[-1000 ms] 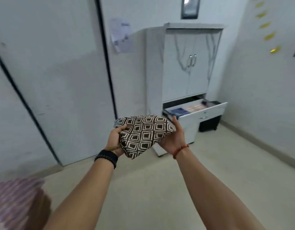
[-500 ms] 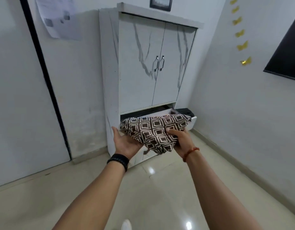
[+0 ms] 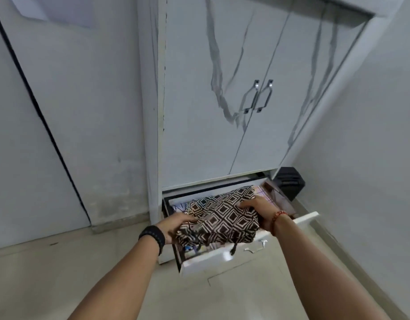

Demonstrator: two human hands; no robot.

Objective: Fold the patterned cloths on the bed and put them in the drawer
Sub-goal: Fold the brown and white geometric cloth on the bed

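A folded brown-and-white diamond-patterned cloth (image 3: 224, 218) sits over the open white drawer (image 3: 222, 259) at the foot of the cabinet. My left hand (image 3: 176, 227) grips its left edge, fingers tucked under the fabric. My right hand (image 3: 257, 211) holds the right side, thumb on top. The cloth's lower edge hangs near the drawer's front panel. Other coloured items lie in the drawer beneath it, mostly hidden.
The white marble-patterned cabinet (image 3: 245, 100) with two shut doors and metal handles (image 3: 259, 95) rises above the drawer. A black bin (image 3: 289, 183) stands in the corner to the right. A pale door (image 3: 26, 135) is on the left. Beige tile floor lies below.
I have come close to the cabinet, and both hands have lowered the folded cloth from chest height down onto the open drawer.
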